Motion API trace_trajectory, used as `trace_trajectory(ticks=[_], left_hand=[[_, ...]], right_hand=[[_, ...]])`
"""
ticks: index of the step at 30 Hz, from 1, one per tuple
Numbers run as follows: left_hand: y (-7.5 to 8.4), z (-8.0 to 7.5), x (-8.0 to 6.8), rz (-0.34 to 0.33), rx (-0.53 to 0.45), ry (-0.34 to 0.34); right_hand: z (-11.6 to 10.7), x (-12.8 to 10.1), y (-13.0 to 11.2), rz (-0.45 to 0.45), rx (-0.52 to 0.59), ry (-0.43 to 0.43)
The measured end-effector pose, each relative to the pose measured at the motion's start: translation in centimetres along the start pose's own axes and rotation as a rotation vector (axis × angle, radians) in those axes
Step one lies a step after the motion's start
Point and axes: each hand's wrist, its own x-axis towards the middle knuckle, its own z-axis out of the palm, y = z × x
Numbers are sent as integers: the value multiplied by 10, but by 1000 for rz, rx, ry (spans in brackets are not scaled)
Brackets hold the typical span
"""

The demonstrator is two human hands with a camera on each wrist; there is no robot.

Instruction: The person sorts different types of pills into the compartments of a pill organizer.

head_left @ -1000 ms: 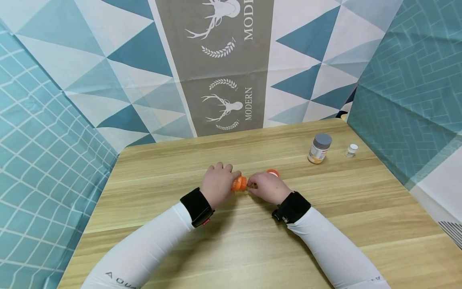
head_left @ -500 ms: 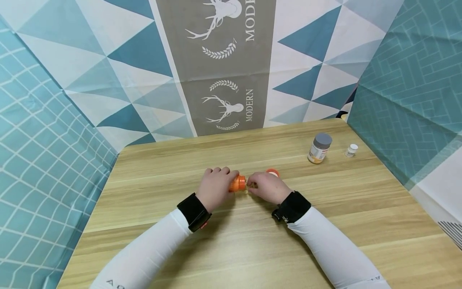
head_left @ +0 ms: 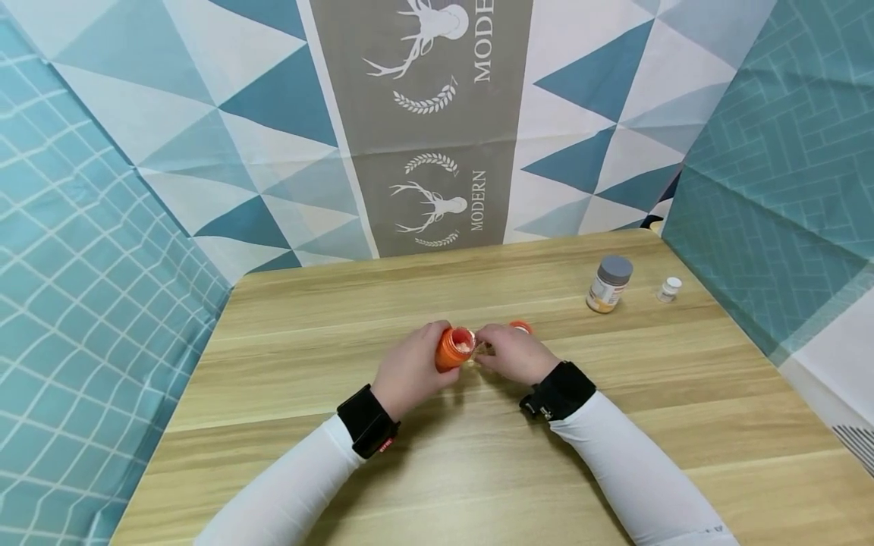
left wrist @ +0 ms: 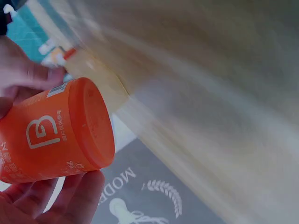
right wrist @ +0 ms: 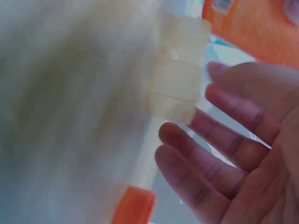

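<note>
My left hand (head_left: 410, 370) grips an orange bottle (head_left: 447, 350) whose uncapped mouth tilts up toward the head camera. Pale contents show inside it. From the left wrist view, the bottle's base and printed side (left wrist: 51, 126) appear, thumb and fingers around it. Just to the right, my right hand (head_left: 514, 353) stays low over the table, fingers loosely bent beside a small translucent box (right wrist: 180, 77) with several compartments. In the right wrist view its fingertips sit right at the box's edge, one partly hidden behind it. An orange cap (head_left: 522, 327) lies beyond this hand, partly covered by it.
A white-labelled jar with a grey lid (head_left: 609, 284) stands at the table's back right. Beside it, a small white-capped bottle (head_left: 670, 289) is close to the right edge. Patterned cloth walls (head_left: 444, 136) rise behind the wooden table (head_left: 382, 288) and at both sides.
The left hand has turned the orange bottle from lying sideways, mouth toward the right hand, to mouth up. The right hand has kept its place; the head view has shifted slightly.
</note>
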Motion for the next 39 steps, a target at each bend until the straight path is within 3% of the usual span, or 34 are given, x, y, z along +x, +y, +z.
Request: trace_trajectory(ticks=[8, 13, 19, 27, 39], left_hand=[[11, 3, -8, -107, -218, -38], [15, 3, -12, -146, -238, -40], [23, 8, -17, -160, -286, -80], [26, 17, -16, -154, -305, -131], [21, 16, -13, -181, -309, -139]], right_hand=[[-34, -12, 27, 148, 107, 132], [-37, -19, 43, 211, 82, 44], [-24, -16, 52, 221, -19, -87], [-11, -11, 51, 212, -72, -106], [-11, -5, 25, 122, -58, -133]])
